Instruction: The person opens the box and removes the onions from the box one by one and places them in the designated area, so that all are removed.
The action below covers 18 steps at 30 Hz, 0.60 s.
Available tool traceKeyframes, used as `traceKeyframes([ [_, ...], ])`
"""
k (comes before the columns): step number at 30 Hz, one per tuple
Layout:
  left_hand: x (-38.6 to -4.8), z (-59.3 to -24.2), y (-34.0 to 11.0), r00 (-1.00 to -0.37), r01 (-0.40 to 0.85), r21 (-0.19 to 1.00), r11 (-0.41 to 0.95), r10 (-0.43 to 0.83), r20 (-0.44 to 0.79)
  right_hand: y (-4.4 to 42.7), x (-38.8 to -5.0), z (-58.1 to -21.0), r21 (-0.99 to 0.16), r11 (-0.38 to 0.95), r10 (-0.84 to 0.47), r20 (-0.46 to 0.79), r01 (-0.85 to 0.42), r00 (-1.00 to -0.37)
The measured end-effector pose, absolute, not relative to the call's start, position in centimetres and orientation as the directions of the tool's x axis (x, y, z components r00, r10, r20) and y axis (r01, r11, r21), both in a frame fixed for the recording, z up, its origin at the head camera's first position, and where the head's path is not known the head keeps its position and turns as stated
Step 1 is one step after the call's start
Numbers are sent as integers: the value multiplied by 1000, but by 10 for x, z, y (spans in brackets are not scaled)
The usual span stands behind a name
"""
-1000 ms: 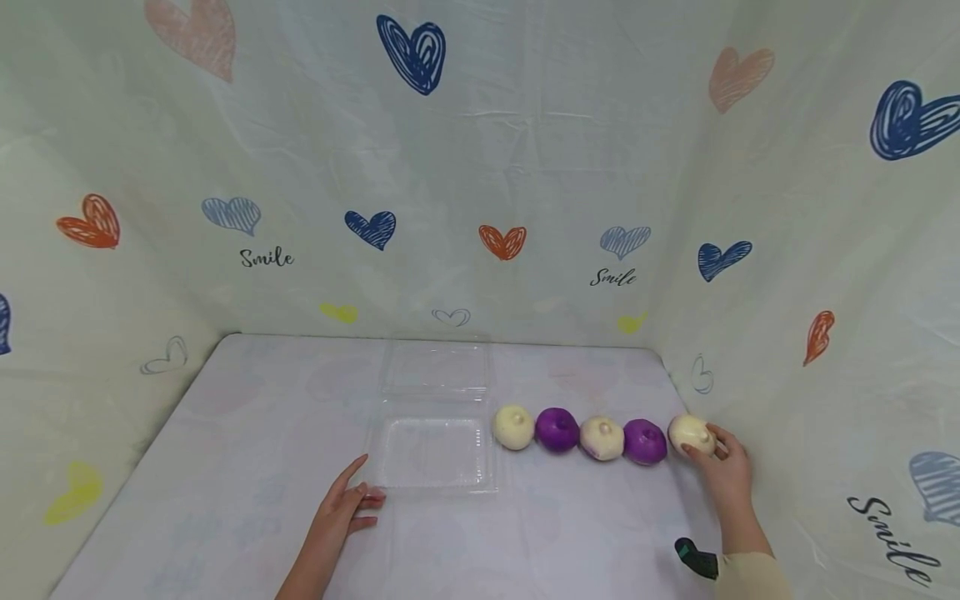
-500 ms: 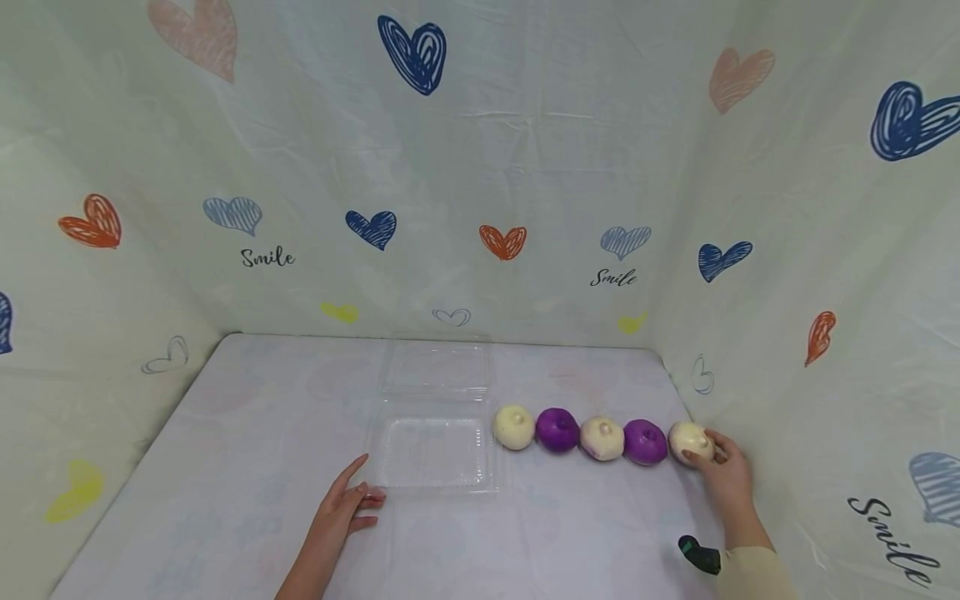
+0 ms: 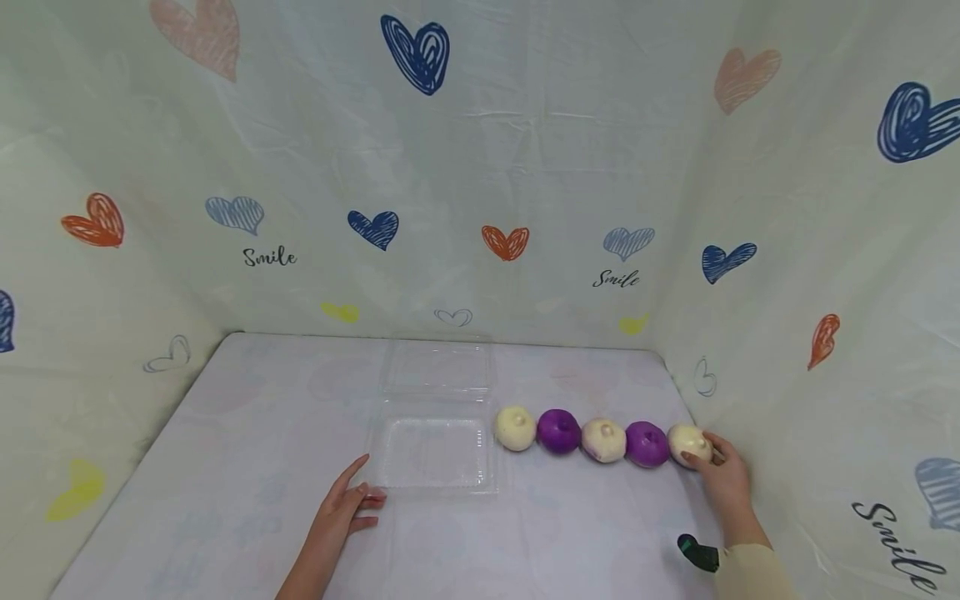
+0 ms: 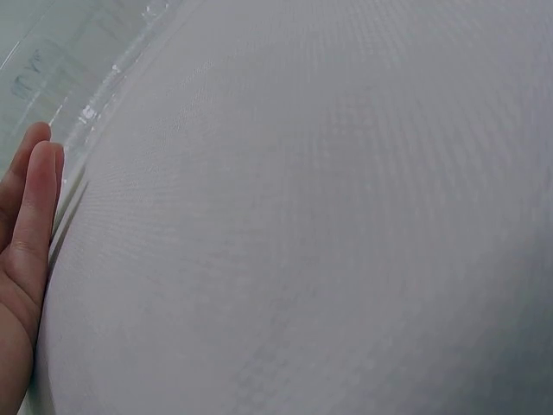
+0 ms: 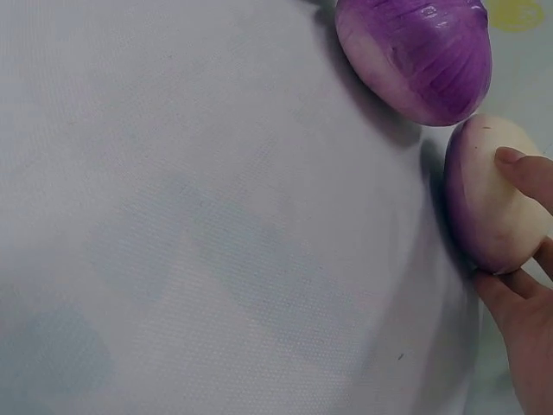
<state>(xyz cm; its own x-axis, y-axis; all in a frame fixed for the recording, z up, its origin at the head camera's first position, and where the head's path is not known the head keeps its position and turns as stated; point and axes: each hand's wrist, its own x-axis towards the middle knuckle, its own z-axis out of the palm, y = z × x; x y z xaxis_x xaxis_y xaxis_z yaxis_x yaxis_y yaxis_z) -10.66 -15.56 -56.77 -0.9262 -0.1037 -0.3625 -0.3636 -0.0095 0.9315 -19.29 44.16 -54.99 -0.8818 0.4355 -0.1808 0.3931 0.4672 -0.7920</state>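
Observation:
Several turnips stand in a row on the white-covered table, some white side up, some purple side up. My right hand [image 3: 726, 479] holds the rightmost turnip [image 3: 688, 445], which is white on top. In the right wrist view, thumb and fingers lie around this turnip [image 5: 492, 203], close beside a purple turnip [image 5: 423, 56]. To the left of the row, a clear plastic container [image 3: 432, 492] lies with its lid [image 3: 437, 367] folded back. My left hand [image 3: 341, 512] rests at the container's front left corner, fingers mostly extended. Only part of that hand shows in the left wrist view.
Cloth walls with printed hearts [image 3: 506, 242] close in the back and sides of the table [image 3: 247, 417]. A dark green object [image 3: 697, 552] juts out by the right sleeve [image 3: 752, 572]. The row's leftmost turnip [image 3: 515, 429] stands close to the container's right edge.
My right hand has lowered the rightmost turnip slightly and brought it against the end of the row. The left hand and the container have stayed in place.

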Motion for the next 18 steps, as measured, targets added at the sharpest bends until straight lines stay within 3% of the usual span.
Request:
traceKeyframes([
  [18,-107,-568,-155,-928,-358,934,-18,-107,-357,447,-201,-551,-763,512,349,-235,395,-907],
])
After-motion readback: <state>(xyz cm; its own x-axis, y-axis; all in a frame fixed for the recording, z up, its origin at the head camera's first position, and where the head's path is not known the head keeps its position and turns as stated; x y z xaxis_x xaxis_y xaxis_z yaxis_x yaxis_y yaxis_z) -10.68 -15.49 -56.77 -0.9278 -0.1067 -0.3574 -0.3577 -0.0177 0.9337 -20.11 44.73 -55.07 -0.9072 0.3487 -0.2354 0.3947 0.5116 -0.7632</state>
